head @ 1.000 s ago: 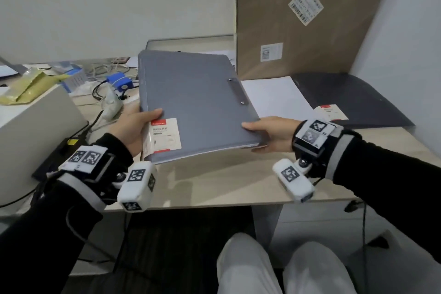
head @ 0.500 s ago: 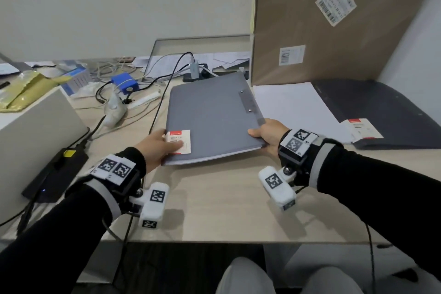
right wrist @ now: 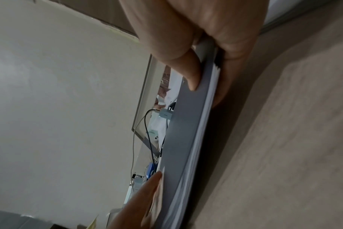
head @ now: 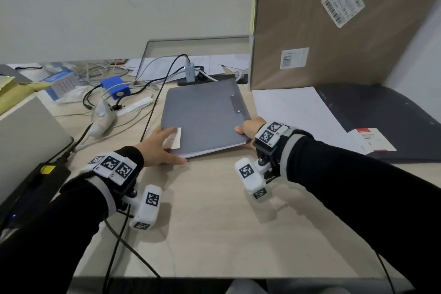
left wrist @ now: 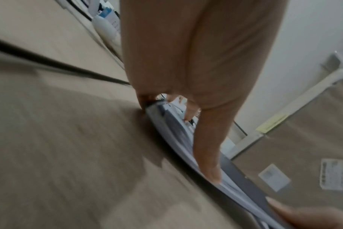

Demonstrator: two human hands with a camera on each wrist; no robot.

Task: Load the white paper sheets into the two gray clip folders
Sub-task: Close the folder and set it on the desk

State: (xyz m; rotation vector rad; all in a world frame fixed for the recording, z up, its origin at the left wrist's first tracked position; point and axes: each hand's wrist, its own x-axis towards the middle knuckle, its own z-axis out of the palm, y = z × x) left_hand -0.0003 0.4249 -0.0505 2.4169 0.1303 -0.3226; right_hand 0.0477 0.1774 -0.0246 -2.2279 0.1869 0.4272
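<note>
A closed gray clip folder (head: 205,114) with white sheets showing at its edge lies almost flat in the middle of the desk (head: 214,234). My left hand (head: 164,145) holds its near left corner, fingers on the white label and thumb along the front edge. My right hand (head: 247,127) pinches the near right corner, thumb on the cover (right wrist: 178,131) and fingers beneath, which keeps that corner just off the wood. Loose white paper sheets (head: 293,112) lie to the right. Beyond them a second, darker folder (head: 381,122) lies open.
A tall cardboard box (head: 334,31) stands at the back right, right behind the sheets. Cables, a blue device (head: 115,87) and a white gadget (head: 102,119) clutter the left. A gray case (head: 26,131) and a black power brick (head: 35,181) sit at the far left.
The folder, held up and tilted a second ago, has come down and away from me onto the desk. Both hands stay at its near corners.
</note>
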